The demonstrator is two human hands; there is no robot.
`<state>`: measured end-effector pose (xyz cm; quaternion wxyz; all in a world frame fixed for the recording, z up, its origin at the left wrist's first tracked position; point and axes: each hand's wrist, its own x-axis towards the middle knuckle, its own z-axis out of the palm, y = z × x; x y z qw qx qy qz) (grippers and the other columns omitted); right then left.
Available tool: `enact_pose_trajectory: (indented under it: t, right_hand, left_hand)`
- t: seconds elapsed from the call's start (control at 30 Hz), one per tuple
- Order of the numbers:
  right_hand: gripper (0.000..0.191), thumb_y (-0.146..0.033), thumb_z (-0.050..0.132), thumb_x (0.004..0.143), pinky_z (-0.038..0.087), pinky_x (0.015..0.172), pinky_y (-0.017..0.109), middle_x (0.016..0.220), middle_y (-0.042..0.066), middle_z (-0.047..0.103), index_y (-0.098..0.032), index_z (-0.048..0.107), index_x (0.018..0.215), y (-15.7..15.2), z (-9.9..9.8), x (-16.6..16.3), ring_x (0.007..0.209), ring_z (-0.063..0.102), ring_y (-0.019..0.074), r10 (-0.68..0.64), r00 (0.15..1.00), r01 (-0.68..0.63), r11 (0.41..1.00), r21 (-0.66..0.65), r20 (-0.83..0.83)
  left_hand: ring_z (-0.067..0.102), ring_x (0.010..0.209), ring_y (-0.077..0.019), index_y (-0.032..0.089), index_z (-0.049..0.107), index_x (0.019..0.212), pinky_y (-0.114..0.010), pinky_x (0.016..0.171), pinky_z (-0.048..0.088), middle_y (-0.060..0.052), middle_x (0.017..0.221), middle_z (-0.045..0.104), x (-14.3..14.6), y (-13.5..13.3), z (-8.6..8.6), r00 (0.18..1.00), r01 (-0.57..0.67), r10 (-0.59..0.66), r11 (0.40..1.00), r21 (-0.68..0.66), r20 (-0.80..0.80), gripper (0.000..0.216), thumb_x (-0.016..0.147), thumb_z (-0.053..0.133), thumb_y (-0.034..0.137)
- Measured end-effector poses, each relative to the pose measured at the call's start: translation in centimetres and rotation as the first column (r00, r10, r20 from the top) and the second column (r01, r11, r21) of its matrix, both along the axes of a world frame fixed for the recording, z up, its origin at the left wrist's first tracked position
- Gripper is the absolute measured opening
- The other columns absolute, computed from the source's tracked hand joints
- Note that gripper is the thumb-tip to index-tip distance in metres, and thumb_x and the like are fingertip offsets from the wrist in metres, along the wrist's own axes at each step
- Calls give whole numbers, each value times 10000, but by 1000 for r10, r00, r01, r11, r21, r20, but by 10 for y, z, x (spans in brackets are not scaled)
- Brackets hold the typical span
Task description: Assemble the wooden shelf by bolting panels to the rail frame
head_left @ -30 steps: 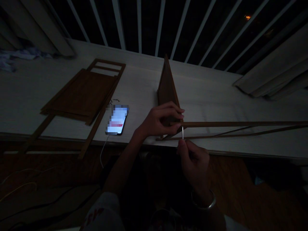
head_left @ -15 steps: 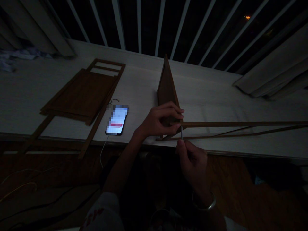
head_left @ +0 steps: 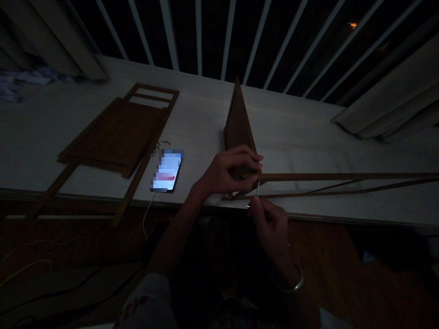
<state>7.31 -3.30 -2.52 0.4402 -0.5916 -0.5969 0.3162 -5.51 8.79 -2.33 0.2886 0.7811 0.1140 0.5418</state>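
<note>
My left hand [head_left: 226, 172] is closed on the corner of a brown wooden frame, where an upright panel [head_left: 237, 121] meets a long slim rail [head_left: 336, 176]. Thumb and fingers pinch the wood from both sides. Just below that corner, my right hand [head_left: 272, 228] grips a thin metal Allen key [head_left: 258, 188]. The key's long arm points up to the underside of the joint, and its short bent end pokes out left of my thumb. The screw head itself is too small and dark to make out.
A second wooden folding frame [head_left: 116, 132] lies flat on the white ledge [head_left: 202, 114] at left. Beside it are several small screws [head_left: 165, 142] and a lit phone [head_left: 167, 171] with a white cable [head_left: 147, 214]. White window bars [head_left: 198, 36] and curtains [head_left: 394, 96] stand behind.
My right hand has shifted slightly left and rolled, tilting the Allen key so that its short end now shows. My left hand and the wooden frame have stayed put.
</note>
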Motion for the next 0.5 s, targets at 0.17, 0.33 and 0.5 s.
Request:
enact_pose_trajectory:
  t: [0.17, 0.33, 0.5]
  right_hand:
    - [393, -377, 465, 879, 241, 468, 225, 503, -50, 356, -175, 425, 544, -3, -2, 1, 476, 322, 71, 3, 968, -25, 996, -88, -249]
    - [399, -392, 534, 842, 195, 447, 227, 491, -58, 336, -170, 432, 527, -3, -4, -2, 455, 269, 61, -45, 827, -81, 977, -197, -561]
    - [396, -352, 538, 840, 195, 439, 225, 402, -84, 243, -177, 410, 508, 0, 5, -5, 405, 187, 61, -76, 552, -231, 943, -240, -830]
  left_hand:
    - [613, 914, -131, 132, 619, 863, -268, 773, 505, -63, 938, 623, 0, 0, -1, 1000, 1, -1, 1000, 10, 13, 190, 680, 663, 156]
    - [612, 915, -134, 128, 618, 857, -276, 777, 503, -64, 938, 624, 1, 1, -2, 1000, 3, -3, 1000, 11, 16, 180, 686, 660, 163]
    - [611, 925, -137, 139, 617, 870, -273, 780, 501, -60, 946, 626, 0, 2, -2, 1000, 5, -5, 1000, 10, 26, 181, 696, 655, 169]
